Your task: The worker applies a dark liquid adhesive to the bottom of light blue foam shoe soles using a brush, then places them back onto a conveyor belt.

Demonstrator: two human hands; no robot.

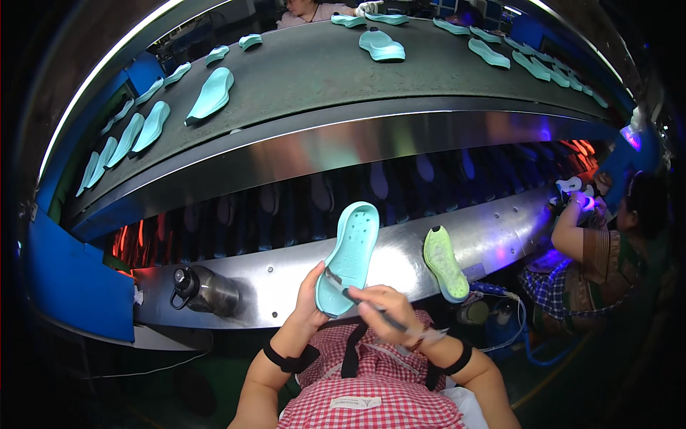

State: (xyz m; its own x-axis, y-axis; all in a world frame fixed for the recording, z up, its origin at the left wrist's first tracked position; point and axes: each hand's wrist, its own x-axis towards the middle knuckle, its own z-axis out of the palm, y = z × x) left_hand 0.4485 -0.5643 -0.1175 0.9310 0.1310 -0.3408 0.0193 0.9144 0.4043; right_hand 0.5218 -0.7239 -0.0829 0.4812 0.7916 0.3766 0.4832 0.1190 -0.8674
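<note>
— While the left hand (309, 304) clamps that teal sole (349, 256), what crowds it?
— A green sole (444, 263) leaning on the steel ledge (286, 268), a flask (204, 289) left. Right hand (382, 306) pinches a brush (368, 304) against it.

Free room w/ the hands: bare steel ledge (400, 261) between the teal sole (349, 256) and the green sole (445, 263) leaning on it. To the left, metal flask (206, 289) blocks the ledge. To the right, a co-worker's arm (572, 232) closes it off. Upper belt (307, 71) is open mid-way, w/ soles along both ends.
</note>
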